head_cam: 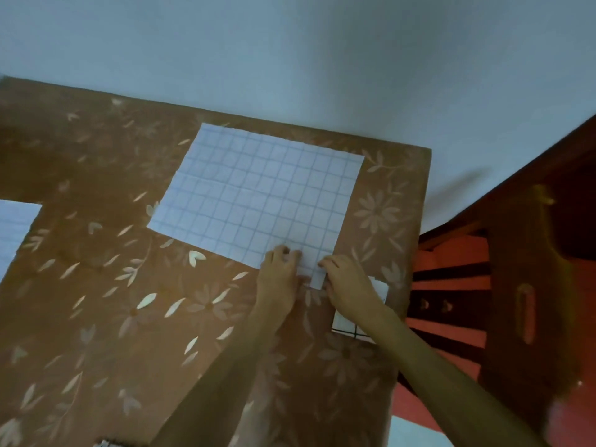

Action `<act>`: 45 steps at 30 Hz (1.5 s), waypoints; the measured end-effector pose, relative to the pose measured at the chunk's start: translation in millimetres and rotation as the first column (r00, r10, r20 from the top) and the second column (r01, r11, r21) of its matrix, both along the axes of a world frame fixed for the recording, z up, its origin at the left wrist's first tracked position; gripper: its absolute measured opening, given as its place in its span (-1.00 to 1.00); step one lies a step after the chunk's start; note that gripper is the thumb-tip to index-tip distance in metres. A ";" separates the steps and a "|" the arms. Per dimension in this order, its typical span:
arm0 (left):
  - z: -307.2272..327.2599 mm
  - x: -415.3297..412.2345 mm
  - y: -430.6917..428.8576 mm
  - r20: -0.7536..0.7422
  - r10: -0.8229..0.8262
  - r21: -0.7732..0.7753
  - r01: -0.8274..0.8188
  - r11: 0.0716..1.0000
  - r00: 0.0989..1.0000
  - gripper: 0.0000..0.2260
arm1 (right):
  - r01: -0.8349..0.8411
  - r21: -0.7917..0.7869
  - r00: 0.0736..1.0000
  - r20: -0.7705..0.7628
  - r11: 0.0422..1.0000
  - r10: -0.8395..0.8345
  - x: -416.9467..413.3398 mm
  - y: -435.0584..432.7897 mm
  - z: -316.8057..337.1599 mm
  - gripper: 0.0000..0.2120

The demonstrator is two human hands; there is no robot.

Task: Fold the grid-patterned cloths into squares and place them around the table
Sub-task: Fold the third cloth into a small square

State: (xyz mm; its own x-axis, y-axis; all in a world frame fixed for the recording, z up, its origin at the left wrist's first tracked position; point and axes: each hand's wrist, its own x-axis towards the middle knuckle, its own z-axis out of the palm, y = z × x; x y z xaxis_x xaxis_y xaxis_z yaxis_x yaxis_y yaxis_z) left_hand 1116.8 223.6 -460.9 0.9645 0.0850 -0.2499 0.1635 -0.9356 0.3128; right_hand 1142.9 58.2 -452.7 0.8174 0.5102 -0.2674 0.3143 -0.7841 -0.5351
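Head view: a white grid cloth [254, 195] lies flat at the far right of a table [96, 285] covered in brown floral fabric. 2 hands meet at its near corner. The left hand [280, 279] curls its fingers onto the edge, gripping it. The right hand [348, 287] pinches the corner just beside it. A smaller grid cloth [343, 322] lies under the right wrist. A third cloth [13, 227] shows at the left edge.

Pale blue wall [290, 43] straight ahead of me. Brown flowered cover [96, 317] spread below. Off to my right, dark wooden door [516, 253] with a long handle [525, 312], red-and-black striped floor [451, 285] beside it.
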 end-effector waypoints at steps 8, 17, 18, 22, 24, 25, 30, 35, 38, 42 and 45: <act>-2.2 15.1 2.2 0.145 0.163 -0.051 -0.157 0.986 0.976 -0.87 | 0.170 0.109 0.985 -0.044 0.979 -0.166 1.9 -2.2 8.4 -0.48; 100.9 -6.5 -19.1 -0.009 0.652 -0.667 -0.490 0.561 0.758 -0.84 | 0.503 0.392 0.848 -0.399 0.770 -0.350 -26.0 18.9 82.3 -0.50; 112.6 -10.0 -18.8 -0.024 0.666 -0.706 -0.484 0.516 0.745 -0.84 | 0.471 0.451 0.861 -0.420 0.758 -0.285 -34.9 21.7 93.0 -0.53; 169.3 -40.1 -19.6 -0.110 0.661 -0.850 -0.415 0.325 0.742 -0.80 | 0.422 0.575 0.899 -0.366 0.701 -0.241 -77.2 38.3 124.2 -0.42; 200.4 -60.7 -20.0 -0.132 0.633 -0.920 -0.332 0.208 0.762 -0.80 | 0.466 0.528 0.885 -0.300 0.710 -0.357 -94.3 43.9 140.4 -0.53; 217.7 -71.5 -19.6 -0.135 0.617 -0.947 -0.284 0.151 0.775 -0.81 | 0.498 0.500 0.867 -0.285 0.709 -0.408 -100.4 45.0 146.9 -0.64; 271.9 -121.5 2.3 -0.112 0.439 -0.991 -0.133 0.016 0.891 -0.79 | 0.532 0.486 0.846 -0.270 0.694 -0.460 -133.0 38.4 208.1 -0.79; 282.0 -170.1 40.2 0.087 0.503 -0.952 -0.077 0.296 0.860 -0.69 | 0.351 0.629 0.934 -0.178 0.693 -0.311 -168.8 25.5 284.6 -0.82; 283.8 -191.1 63.3 0.150 0.482 -0.889 -0.095 0.447 0.863 -0.71 | 0.330 0.707 0.944 -0.239 0.626 -0.228 -187.9 13.4 323.5 -0.82; 280.9 -207.1 77.1 -0.033 0.384 -0.855 -0.225 0.468 0.923 -0.83 | 0.330 0.796 0.943 -0.307 0.507 -0.132 -206.7 -0.4 363.4 -0.84; 290.8 -221.3 58.2 -0.249 0.225 -0.915 -0.305 0.263 0.942 -0.73 | 0.277 0.865 0.944 -0.327 0.418 0.051 -217.9 -10.8 388.1 -0.81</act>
